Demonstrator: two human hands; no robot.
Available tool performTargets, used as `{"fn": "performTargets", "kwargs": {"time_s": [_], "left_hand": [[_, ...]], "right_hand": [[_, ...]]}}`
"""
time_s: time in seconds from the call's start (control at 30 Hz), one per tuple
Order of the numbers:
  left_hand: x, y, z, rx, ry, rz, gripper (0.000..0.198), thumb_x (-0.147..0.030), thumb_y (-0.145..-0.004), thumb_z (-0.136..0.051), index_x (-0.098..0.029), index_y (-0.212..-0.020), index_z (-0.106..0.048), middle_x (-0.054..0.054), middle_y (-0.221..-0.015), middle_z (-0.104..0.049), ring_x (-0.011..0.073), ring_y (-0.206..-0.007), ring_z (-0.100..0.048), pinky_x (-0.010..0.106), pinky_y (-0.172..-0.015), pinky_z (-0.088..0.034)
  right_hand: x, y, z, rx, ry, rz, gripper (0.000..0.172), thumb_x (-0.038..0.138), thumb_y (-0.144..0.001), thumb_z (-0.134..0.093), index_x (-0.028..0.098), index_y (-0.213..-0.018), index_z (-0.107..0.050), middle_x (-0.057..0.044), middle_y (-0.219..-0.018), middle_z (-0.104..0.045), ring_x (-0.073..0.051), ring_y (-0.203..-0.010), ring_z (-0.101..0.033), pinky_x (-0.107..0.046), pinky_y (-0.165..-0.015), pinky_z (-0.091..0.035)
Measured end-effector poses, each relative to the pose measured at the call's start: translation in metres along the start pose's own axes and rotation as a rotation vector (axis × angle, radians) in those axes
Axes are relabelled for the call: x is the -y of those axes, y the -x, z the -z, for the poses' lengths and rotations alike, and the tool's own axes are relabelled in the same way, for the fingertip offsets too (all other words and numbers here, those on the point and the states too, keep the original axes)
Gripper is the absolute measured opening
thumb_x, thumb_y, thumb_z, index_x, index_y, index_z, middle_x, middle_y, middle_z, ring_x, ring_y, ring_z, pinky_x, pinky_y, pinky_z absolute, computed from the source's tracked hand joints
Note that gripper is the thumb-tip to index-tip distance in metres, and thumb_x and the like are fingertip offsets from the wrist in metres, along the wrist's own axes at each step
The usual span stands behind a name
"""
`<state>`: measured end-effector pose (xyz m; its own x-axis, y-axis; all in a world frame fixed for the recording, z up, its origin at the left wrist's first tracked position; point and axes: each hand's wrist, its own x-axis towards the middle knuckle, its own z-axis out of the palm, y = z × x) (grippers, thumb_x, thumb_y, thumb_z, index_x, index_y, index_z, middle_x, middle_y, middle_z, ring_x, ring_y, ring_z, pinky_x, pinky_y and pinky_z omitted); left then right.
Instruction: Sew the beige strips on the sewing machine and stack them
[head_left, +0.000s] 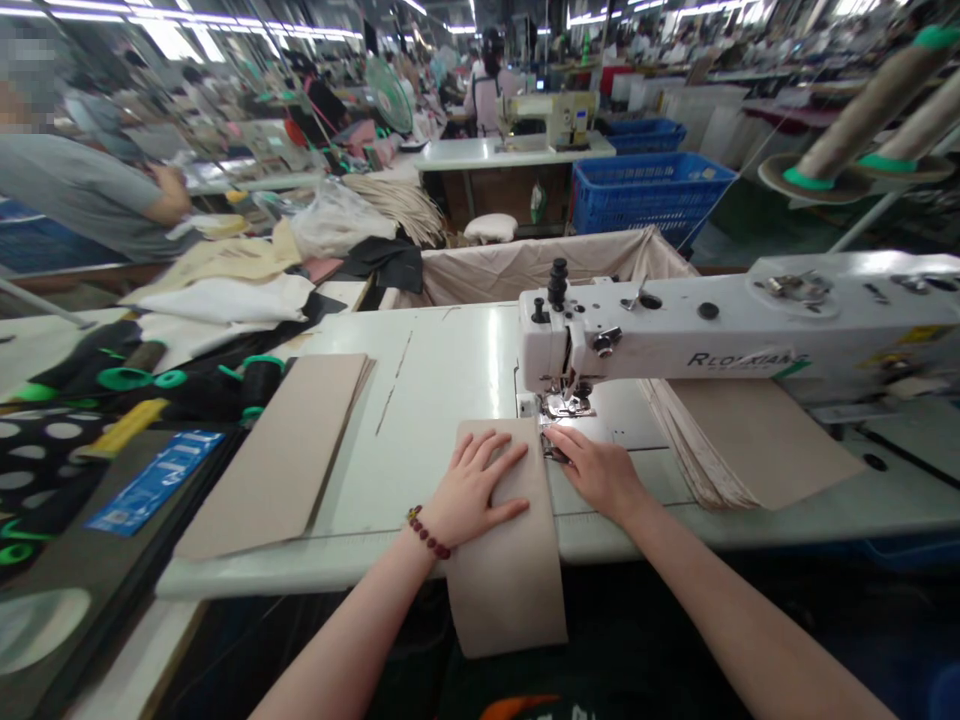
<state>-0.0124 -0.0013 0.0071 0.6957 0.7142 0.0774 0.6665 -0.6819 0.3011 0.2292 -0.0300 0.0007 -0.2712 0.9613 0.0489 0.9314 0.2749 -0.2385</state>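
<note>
At lower centre, the panel (510, 590) has its long axis running up the frame, far end toward the machine (645, 330), near end hanging past the tabletop (420, 400) edge. The left hand (476, 490) lies flat on it, fingers spread, gripping nothing; the right hand (600, 475) has its fingers bunched by its right edge, grip unclear. The machine blocks upper right; the right stack (757, 435) sits below its arm. Open tabletop separates panel and left stack (285, 460).

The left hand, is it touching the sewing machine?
No, the left hand lies spread on the beige panel, apart from the sewing machine.
</note>
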Motion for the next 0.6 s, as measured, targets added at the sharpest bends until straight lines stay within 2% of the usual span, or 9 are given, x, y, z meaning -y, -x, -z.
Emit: {"fn": "performTargets", "kwargs": {"time_s": [0.1,0.23,0.6], "left_hand": [[-0.001,-0.014,-0.004,0.006,0.009,-0.023,0.073,-0.058,-0.084,-0.054,-0.031,-0.146,-0.031,0.006,-0.151,-0.031,0.032,-0.14,-0.021,0.054,-0.115,-0.013],[-0.003,-0.023,-0.009,-0.005,0.009,-0.006,0.073,-0.06,-0.084,-0.053,-0.03,-0.147,-0.029,0.005,-0.152,-0.03,0.0314,-0.141,-0.02,0.053,-0.115,-0.011],[-0.003,-0.025,-0.011,-0.024,0.033,0.017,0.073,-0.058,-0.083,-0.055,-0.029,-0.146,-0.031,0.004,-0.153,-0.03,0.0305,-0.142,-0.02,0.052,-0.116,-0.009]], "right_hand": [[0.0,-0.001,0.001,0.004,-0.014,-0.01,0.053,0.024,-0.09,-0.044,0.033,-0.143,-0.036,0.0,-0.144,-0.044,-0.021,-0.108,-0.059,-0.031,-0.083,-0.051],[-0.001,-0.003,0.001,0.014,-0.016,-0.024,0.054,0.023,-0.089,-0.045,0.033,-0.142,-0.037,0.0,-0.144,-0.043,-0.021,-0.107,-0.059,-0.031,-0.082,-0.051],[-0.003,-0.004,-0.002,0.021,0.007,-0.017,0.055,0.024,-0.09,-0.042,0.033,-0.143,-0.035,0.002,-0.145,-0.042,-0.021,-0.105,-0.06,-0.032,-0.075,-0.052]]}}
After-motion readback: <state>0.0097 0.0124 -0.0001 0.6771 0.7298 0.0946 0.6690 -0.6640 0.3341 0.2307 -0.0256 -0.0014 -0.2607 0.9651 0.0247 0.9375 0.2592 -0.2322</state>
